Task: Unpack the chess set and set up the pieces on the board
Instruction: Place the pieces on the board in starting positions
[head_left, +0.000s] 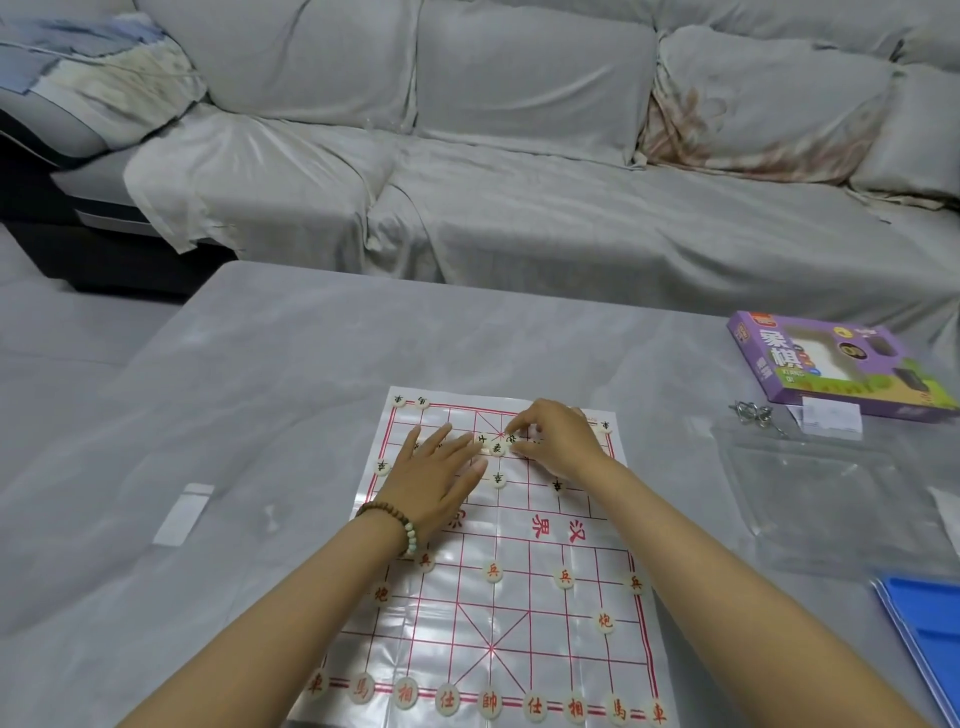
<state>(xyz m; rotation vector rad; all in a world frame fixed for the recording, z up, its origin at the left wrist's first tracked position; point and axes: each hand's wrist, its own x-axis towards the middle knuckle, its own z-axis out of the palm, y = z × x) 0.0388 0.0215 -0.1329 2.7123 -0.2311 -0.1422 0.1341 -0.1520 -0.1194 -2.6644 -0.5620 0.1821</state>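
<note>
A glossy paper board (519, 597) with a red grid lies on the grey table. Red-lettered round pieces (489, 702) fill its near row, with pawns and cannons ahead of them. Black-lettered pieces (498, 479) are scattered over the far half. My left hand (441, 473), with a bead bracelet on the wrist, lies flat with straight fingers on the far left part of the board. My right hand (556, 436) has its fingers curled and pinches a small black-lettered piece (511, 439) near the far middle. Another piece (497, 449) sits just below those fingertips.
The purple chess box (831, 364) stands at the table's far right, with a metal ring puzzle (750, 413) and a clear plastic tray (831, 499) in front of it. A blue tray (930, 623) lies at the right edge. A grey sofa (519, 156) is beyond the table.
</note>
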